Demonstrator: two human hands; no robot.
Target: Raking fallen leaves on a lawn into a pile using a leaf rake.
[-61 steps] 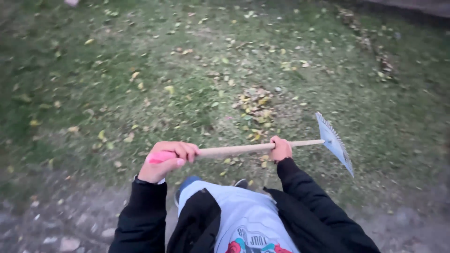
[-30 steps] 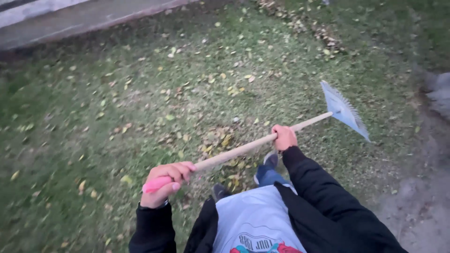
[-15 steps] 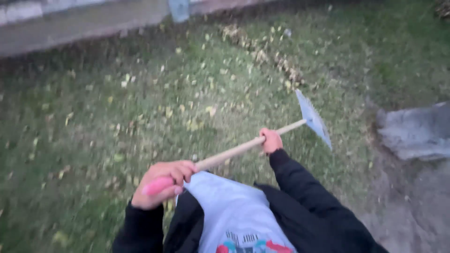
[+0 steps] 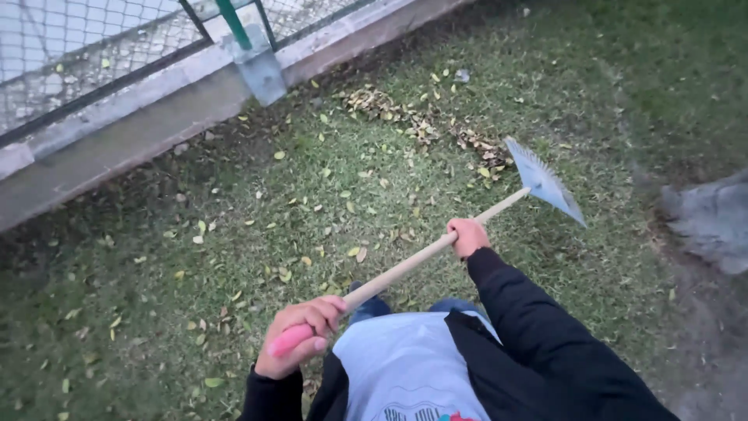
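Nearest, the left hand point(image 4: 300, 337) is wrapped tight around the pink grip of the rake point(image 4: 436, 248), and the right hand point(image 4: 468, 235) is clenched on its wooden shaft farther up. The fan head hangs just beside a leaf pile point(image 4: 425, 125) (only partly gathered); loose leaves dot the grass point(image 4: 234, 257). Beyond, a concrete kerb point(image 4: 140, 125) and wire fence point(image 4: 93, 47) bound the lawn.

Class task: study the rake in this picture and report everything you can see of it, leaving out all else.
The rake has a long, pale wooden shaft with a pink grip at its near end and a flat, grey-blue fan-shaped head. It slants up and to the right across the view, its head over the grass beside a strip of dry leaves; whether it touches the ground cannot be told. The left hand closes round the pink grip, and the right hand grasps the shaft further up.
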